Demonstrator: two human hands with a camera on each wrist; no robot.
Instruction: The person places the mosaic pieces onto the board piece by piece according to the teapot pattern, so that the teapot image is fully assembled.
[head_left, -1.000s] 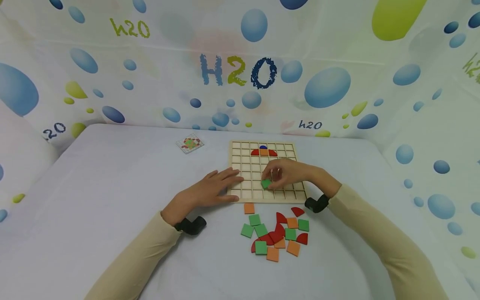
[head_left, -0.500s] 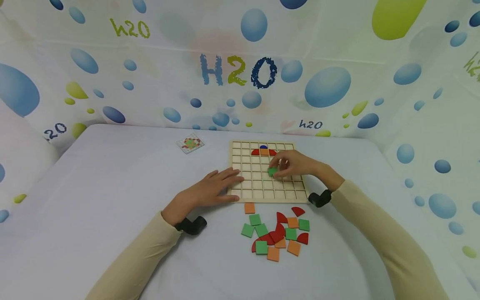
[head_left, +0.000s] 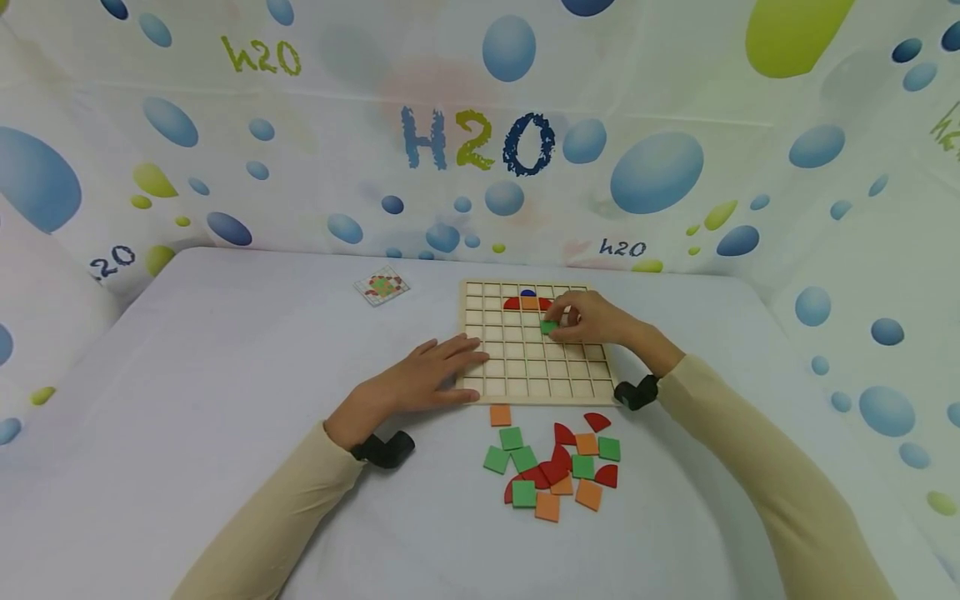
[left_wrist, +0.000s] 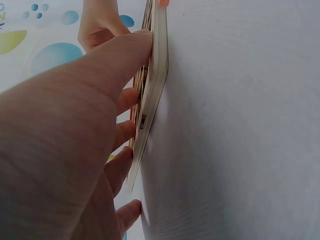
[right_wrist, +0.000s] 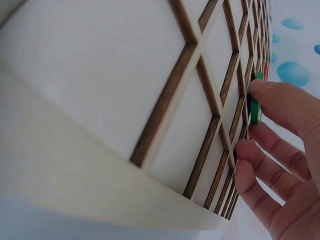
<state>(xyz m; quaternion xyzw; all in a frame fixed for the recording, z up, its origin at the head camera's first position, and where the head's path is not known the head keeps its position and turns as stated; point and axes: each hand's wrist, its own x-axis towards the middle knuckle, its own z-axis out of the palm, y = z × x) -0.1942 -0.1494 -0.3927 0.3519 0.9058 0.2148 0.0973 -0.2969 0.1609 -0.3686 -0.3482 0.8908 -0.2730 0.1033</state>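
Observation:
My right hand pinches a green square tile between thumb and fingers over the wooden grid board. In the right wrist view the green tile is held on edge-on to the board's grid. Near the board's far edge lie a blue half-round piece, an orange square and red quarter-round pieces; the right-hand red one is partly behind my fingers. My left hand rests with spread, straight fingers on the board's left edge. In the left wrist view its thumb lies along the frame.
In front of the board lies a loose group of green squares, orange squares and red quarter-rounds, some overlapping. A small patterned card lies at the back left on the white tablecloth. A printed curtain hangs behind.
My right hand has carried the green tile away from me across the board and slightly right, toward the red and orange pieces. The left hand has stayed in place.

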